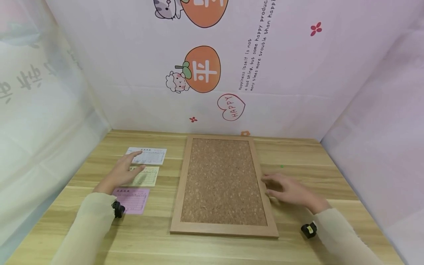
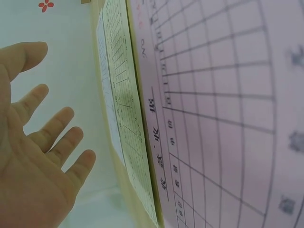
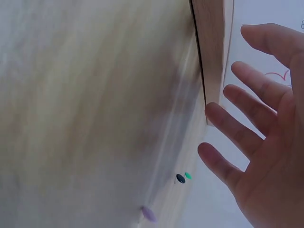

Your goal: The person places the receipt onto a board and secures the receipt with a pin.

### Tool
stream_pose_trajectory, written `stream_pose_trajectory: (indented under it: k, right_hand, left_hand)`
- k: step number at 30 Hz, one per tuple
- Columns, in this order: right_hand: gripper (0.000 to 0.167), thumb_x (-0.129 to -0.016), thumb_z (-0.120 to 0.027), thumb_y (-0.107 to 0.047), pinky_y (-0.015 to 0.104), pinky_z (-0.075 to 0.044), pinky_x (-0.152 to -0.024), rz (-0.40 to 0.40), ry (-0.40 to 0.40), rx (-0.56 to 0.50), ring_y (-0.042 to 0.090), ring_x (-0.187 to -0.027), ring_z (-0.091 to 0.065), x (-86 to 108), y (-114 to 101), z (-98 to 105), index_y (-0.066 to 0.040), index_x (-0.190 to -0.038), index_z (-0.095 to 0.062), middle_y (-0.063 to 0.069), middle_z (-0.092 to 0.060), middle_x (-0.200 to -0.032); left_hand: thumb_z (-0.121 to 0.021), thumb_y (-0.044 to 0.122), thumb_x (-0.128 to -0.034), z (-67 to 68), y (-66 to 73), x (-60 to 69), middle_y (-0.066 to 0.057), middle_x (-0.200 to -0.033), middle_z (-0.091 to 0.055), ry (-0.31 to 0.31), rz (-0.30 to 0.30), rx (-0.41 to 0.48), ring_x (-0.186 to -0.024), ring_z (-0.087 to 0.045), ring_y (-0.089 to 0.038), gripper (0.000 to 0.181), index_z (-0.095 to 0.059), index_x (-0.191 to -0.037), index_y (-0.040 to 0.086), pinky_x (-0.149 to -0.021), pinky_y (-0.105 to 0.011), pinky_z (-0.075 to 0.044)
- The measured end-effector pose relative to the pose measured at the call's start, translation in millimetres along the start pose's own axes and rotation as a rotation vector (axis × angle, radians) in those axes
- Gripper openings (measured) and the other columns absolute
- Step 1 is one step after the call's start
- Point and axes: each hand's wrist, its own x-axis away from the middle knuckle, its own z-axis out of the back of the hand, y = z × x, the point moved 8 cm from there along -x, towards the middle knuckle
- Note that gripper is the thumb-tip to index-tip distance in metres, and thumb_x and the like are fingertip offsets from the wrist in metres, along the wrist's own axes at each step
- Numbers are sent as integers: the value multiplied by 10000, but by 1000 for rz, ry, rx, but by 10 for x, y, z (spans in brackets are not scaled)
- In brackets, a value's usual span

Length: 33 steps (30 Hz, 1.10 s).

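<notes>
My left hand (image 1: 120, 173), fingers spread and holding nothing, hovers over the printed paper slips at the left of the table. A white slip (image 1: 154, 156) lies farthest back, a pale yellow slip (image 1: 149, 177) in the middle, and a pink slip (image 1: 136, 200) nearest, partly behind my wrist. A cork board (image 1: 225, 180) in a wooden frame lies flat at the centre. Beside its right edge is my right hand (image 1: 289, 189), fingers loosely bent and gripping nothing. Whether a fingertip touches the frame, I cannot tell.
Small round-headed tacks lie on the wooden table (image 1: 298, 154) at the right: a green one (image 3: 188, 175), a black one (image 3: 180, 178) and a purple one (image 3: 148, 213). Printed cloth walls (image 1: 281, 110) enclose the table at the back and both sides.
</notes>
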Motion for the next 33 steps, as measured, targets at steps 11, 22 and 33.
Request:
stream_pose_trajectory:
  k: [11,22,33]
  right_hand:
    - [602,-991,-651,-333,568,-338,-1079,-11,-91,-60,396,-1401,-354,7,-38,-111,-36,-1481,-469,178,-362,-1559]
    - [657,-1006,-622,-345,607,-313,-1078,-33,-173,-138,437,-1414,-303,12,-43,-152,-24,-1526,-383,219,-261,-1593]
    - [629,-992,-650,-287,613,-319,-1062,-11,-200,-189,455,-1377,-334,-17,-38,-155,17,-1485,-404,274,-260,-1565]
  left_hand:
    - [-572,295,-1032,24,-22,-4,-334,-1539,-260,4,15,9,-1398,-193,-556,667,-283,-1536,-33,-1067,-723,-176]
    - [-573,274,-1031,64,-74,-77,-359,-1537,-239,-11,38,24,-1403,-172,-569,664,-277,-1534,-44,-1068,-732,-155]
    - [-568,267,-1027,104,-259,-207,-355,-1538,-245,4,76,96,-1402,-200,-554,662,-282,-1529,-55,-1078,-707,-177]
